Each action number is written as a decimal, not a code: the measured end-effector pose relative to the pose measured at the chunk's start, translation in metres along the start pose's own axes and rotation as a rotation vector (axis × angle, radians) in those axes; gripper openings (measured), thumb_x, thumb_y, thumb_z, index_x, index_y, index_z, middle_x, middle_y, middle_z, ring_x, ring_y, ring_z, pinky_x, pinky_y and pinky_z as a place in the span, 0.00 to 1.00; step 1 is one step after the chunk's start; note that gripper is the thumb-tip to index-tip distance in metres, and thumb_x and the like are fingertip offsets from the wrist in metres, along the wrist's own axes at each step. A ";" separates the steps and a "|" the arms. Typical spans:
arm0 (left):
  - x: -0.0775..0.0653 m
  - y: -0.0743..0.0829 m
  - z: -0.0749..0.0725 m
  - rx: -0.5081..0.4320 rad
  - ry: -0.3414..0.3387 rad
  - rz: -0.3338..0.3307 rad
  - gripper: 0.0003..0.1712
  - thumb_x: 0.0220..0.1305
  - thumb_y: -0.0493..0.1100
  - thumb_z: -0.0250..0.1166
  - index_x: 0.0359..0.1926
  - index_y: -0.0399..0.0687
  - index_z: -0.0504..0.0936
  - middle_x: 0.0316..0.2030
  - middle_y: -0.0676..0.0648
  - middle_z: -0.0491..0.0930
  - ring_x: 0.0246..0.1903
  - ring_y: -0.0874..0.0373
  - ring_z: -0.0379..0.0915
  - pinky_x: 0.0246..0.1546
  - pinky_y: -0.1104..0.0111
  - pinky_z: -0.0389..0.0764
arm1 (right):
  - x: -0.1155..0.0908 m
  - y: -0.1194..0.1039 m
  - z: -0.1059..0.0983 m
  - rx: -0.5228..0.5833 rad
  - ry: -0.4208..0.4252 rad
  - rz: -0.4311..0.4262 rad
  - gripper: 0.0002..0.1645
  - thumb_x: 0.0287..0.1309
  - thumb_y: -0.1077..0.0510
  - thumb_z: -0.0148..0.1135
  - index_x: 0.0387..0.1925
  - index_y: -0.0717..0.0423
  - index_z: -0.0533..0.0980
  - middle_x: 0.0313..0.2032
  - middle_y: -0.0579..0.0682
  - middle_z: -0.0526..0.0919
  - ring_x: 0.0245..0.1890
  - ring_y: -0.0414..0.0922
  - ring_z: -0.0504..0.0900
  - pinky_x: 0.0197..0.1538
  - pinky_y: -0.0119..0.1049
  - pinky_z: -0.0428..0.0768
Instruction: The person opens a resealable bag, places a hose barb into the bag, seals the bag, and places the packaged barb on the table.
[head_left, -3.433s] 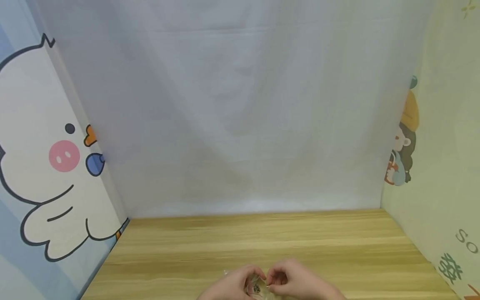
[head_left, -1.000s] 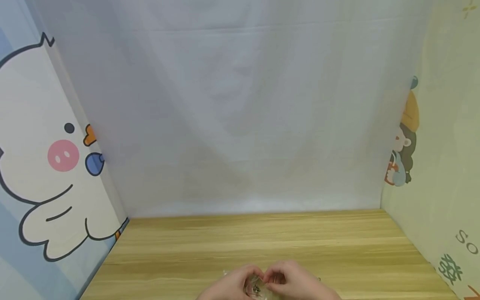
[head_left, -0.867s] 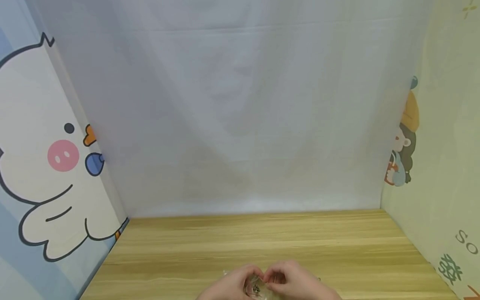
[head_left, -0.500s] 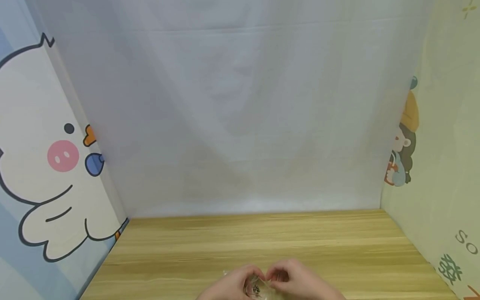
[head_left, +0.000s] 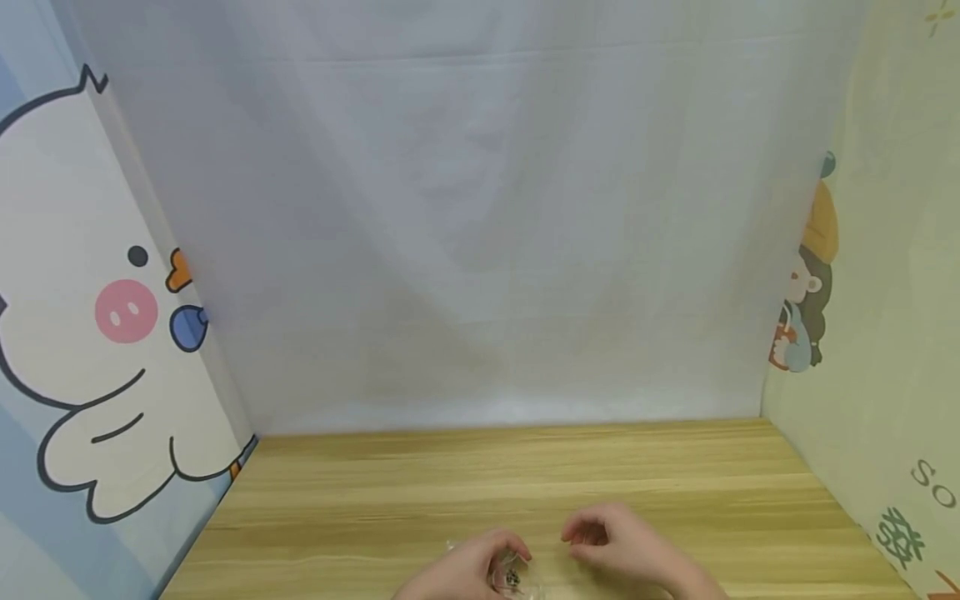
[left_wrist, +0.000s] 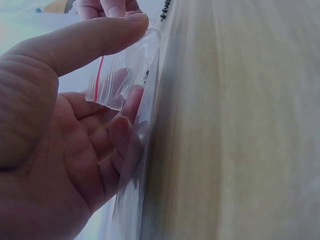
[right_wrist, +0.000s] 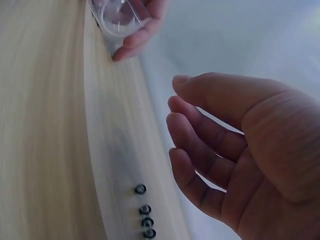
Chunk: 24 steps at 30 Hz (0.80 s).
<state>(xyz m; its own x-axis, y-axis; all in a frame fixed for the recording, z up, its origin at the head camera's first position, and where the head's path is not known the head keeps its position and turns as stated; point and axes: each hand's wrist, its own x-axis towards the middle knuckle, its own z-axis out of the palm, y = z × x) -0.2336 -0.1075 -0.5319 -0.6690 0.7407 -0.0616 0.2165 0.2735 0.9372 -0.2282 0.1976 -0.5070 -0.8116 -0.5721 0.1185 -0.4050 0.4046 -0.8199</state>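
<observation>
My left hand is low in the head view. It holds a clear zip-lock bag with a red line by its mouth, thumb on one side and curled fingers on the other. A small cluster of dark pieces shows at the bag. To the right, my right hand is held apart from the bag, fingers loosely bent and nothing between them. Beside it in the right wrist view, several small dark ring-shaped pieces, which look like nuts, lie in a row on the table.
The wood-grain table reaches back to a pale hanging cloth. A printed panel with a white cartoon figure closes the left side, and a yellow-green printed panel the right.
My right hand has pulled away from the bag, to the right and slightly toward the back. The left hand stays in place with the bag.
</observation>
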 end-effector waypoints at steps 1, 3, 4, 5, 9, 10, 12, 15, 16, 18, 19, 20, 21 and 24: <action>0.001 -0.005 0.000 0.015 -0.003 0.021 0.27 0.64 0.41 0.79 0.62 0.49 0.80 0.43 0.55 0.80 0.31 0.68 0.75 0.34 0.73 0.79 | -0.001 0.001 -0.002 -0.004 0.004 0.012 0.05 0.68 0.62 0.72 0.44 0.56 0.86 0.37 0.40 0.87 0.37 0.35 0.83 0.43 0.33 0.83; 0.005 -0.015 -0.002 0.027 -0.009 0.038 0.27 0.64 0.44 0.80 0.61 0.52 0.81 0.44 0.55 0.80 0.32 0.68 0.75 0.34 0.72 0.80 | -0.004 0.002 -0.005 -0.012 0.009 0.033 0.05 0.68 0.62 0.72 0.44 0.56 0.86 0.37 0.41 0.87 0.38 0.35 0.83 0.44 0.33 0.83; 0.005 -0.018 -0.002 0.035 -0.010 0.053 0.27 0.64 0.45 0.80 0.61 0.54 0.81 0.44 0.56 0.79 0.32 0.68 0.76 0.34 0.72 0.80 | -0.005 0.003 -0.007 -0.014 0.010 0.043 0.05 0.68 0.62 0.71 0.44 0.56 0.86 0.38 0.42 0.87 0.38 0.36 0.83 0.44 0.33 0.83; 0.005 -0.018 -0.002 0.036 -0.011 0.061 0.27 0.64 0.45 0.80 0.61 0.53 0.81 0.44 0.56 0.79 0.31 0.68 0.76 0.34 0.72 0.80 | -0.006 0.004 -0.009 -0.015 0.013 0.048 0.05 0.68 0.62 0.71 0.44 0.55 0.86 0.38 0.42 0.87 0.38 0.36 0.83 0.44 0.33 0.83; 0.003 -0.010 0.000 0.012 0.002 0.058 0.27 0.63 0.42 0.80 0.61 0.50 0.81 0.41 0.55 0.80 0.30 0.70 0.74 0.33 0.74 0.79 | -0.009 0.007 -0.017 -0.010 0.028 0.051 0.05 0.68 0.62 0.71 0.44 0.56 0.86 0.38 0.44 0.87 0.38 0.36 0.82 0.42 0.33 0.82; 0.000 0.000 0.001 0.009 0.010 0.046 0.27 0.62 0.39 0.79 0.60 0.47 0.81 0.40 0.54 0.79 0.30 0.70 0.74 0.33 0.74 0.78 | -0.010 0.008 -0.019 -0.006 0.029 0.055 0.05 0.68 0.62 0.72 0.44 0.56 0.86 0.38 0.44 0.87 0.37 0.36 0.83 0.42 0.33 0.82; -0.001 0.002 0.001 -0.001 0.015 0.034 0.27 0.62 0.37 0.79 0.60 0.45 0.81 0.39 0.53 0.79 0.30 0.69 0.73 0.33 0.75 0.78 | -0.011 0.008 -0.023 -0.003 0.024 0.064 0.05 0.69 0.62 0.71 0.44 0.57 0.85 0.38 0.45 0.87 0.38 0.36 0.83 0.42 0.33 0.82; -0.001 0.002 0.002 -0.005 0.019 0.024 0.27 0.62 0.36 0.78 0.61 0.45 0.81 0.39 0.53 0.79 0.30 0.69 0.73 0.33 0.75 0.77 | -0.013 0.009 -0.028 0.001 0.004 0.086 0.05 0.70 0.61 0.71 0.45 0.57 0.85 0.38 0.46 0.88 0.37 0.36 0.83 0.41 0.33 0.83; -0.001 0.002 0.002 -0.007 0.019 0.023 0.27 0.62 0.35 0.78 0.61 0.45 0.81 0.39 0.53 0.79 0.30 0.69 0.73 0.33 0.74 0.77 | -0.014 0.010 -0.029 0.000 -0.001 0.085 0.05 0.70 0.61 0.71 0.45 0.57 0.85 0.37 0.46 0.88 0.37 0.37 0.84 0.40 0.33 0.83; -0.001 0.003 0.003 -0.010 0.019 0.017 0.27 0.62 0.34 0.78 0.61 0.45 0.81 0.40 0.53 0.79 0.30 0.69 0.73 0.34 0.74 0.77 | -0.017 0.014 -0.032 0.005 -0.011 0.076 0.05 0.69 0.61 0.71 0.44 0.57 0.85 0.37 0.45 0.88 0.36 0.37 0.84 0.40 0.34 0.84; -0.001 0.003 0.003 -0.009 0.018 0.016 0.27 0.62 0.34 0.77 0.61 0.45 0.81 0.41 0.53 0.79 0.31 0.68 0.73 0.34 0.74 0.77 | -0.019 0.015 -0.034 0.007 -0.014 0.072 0.05 0.69 0.61 0.71 0.43 0.57 0.85 0.36 0.45 0.88 0.35 0.37 0.84 0.39 0.34 0.84; -0.002 0.004 0.003 -0.011 0.017 0.015 0.27 0.62 0.33 0.77 0.61 0.45 0.81 0.42 0.53 0.78 0.31 0.68 0.73 0.35 0.74 0.77 | -0.022 0.017 -0.035 0.006 -0.015 0.070 0.04 0.69 0.61 0.72 0.43 0.56 0.85 0.35 0.45 0.88 0.34 0.37 0.84 0.38 0.34 0.84; -0.002 0.004 0.003 -0.005 0.017 0.016 0.27 0.62 0.32 0.77 0.61 0.45 0.81 0.43 0.53 0.78 0.31 0.68 0.73 0.35 0.74 0.77 | -0.024 0.019 -0.036 0.005 -0.015 0.069 0.04 0.68 0.60 0.72 0.42 0.56 0.85 0.35 0.44 0.88 0.34 0.37 0.84 0.38 0.34 0.84; -0.002 0.003 0.003 0.012 0.018 0.025 0.27 0.62 0.32 0.77 0.61 0.45 0.80 0.45 0.54 0.78 0.32 0.69 0.73 0.36 0.74 0.78 | -0.031 0.026 -0.040 -0.018 -0.013 0.075 0.04 0.67 0.59 0.73 0.41 0.54 0.85 0.36 0.42 0.87 0.35 0.36 0.84 0.39 0.33 0.83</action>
<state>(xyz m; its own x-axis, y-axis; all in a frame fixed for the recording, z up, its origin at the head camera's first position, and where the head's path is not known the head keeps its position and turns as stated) -0.2296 -0.1070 -0.5298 -0.6756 0.7366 -0.0322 0.2417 0.2625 0.9342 -0.2300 0.2544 -0.5098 -0.8341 -0.5494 0.0498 -0.3510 0.4589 -0.8162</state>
